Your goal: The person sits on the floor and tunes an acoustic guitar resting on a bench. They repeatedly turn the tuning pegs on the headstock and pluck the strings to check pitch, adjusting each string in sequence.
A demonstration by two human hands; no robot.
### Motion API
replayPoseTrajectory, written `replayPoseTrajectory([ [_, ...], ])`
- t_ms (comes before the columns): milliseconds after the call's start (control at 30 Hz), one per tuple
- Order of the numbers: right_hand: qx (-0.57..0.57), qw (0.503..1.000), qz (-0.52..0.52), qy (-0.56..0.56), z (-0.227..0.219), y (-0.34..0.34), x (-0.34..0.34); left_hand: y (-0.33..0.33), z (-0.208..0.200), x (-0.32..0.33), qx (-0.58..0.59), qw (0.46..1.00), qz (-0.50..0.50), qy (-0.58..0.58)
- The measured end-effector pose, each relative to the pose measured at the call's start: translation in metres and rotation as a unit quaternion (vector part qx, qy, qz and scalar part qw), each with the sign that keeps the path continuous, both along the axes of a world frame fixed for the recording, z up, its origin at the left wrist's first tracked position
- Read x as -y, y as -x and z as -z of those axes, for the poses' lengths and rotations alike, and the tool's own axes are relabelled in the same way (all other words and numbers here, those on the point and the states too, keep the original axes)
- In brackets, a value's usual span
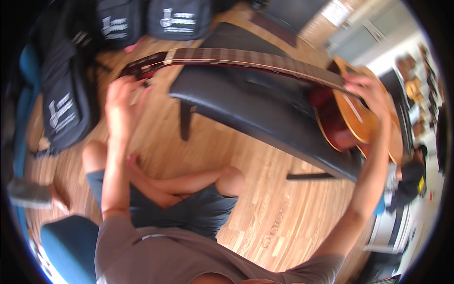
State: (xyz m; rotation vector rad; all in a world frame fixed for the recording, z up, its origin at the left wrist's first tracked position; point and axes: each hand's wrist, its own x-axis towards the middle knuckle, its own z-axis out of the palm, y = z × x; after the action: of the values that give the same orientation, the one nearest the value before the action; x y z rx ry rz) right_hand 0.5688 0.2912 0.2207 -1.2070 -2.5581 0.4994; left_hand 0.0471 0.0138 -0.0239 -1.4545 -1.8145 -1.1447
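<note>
An acoustic guitar with an orange-brown top and dark red sides rests on a black padded bench. Its long neck reaches left past the bench to the dark headstock. At the headstock's near edge, my left hand has its fingers closed round a tuning peg; the grip is partly blurred. Over the strings, where the neck meets the body, lies my right hand, its fingers stretched out and slightly bent. That forearm crosses in front of part of the guitar's body.
Black guitar bags stand on the left and at the back. Several thin rings lie on the wooden floor. A blue seat is at lower left, near another person's foot. A person in black is at far right.
</note>
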Motion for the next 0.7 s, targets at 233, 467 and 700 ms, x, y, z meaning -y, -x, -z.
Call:
replayPoseTrajectory([
  [233, -0.021, 1.0, -0.011, -0.001, -0.002, 0.003, 0.004, -0.001, 0.001, -0.003, -0.009, 1.0, 0.004, -0.004],
  [467, -0.032, 0.999, 0.004, 0.017, -0.002, 0.0, 0.004, 0.001, 0.014, -0.008, -0.002, 1.0, 0.001, -0.017],
  [700, -0.034, 0.999, 0.016, 0.017, -0.005, 0.0, 0.012, -0.004, 0.02, -0.014, 0.007, 0.999, -0.029, -0.014],
])
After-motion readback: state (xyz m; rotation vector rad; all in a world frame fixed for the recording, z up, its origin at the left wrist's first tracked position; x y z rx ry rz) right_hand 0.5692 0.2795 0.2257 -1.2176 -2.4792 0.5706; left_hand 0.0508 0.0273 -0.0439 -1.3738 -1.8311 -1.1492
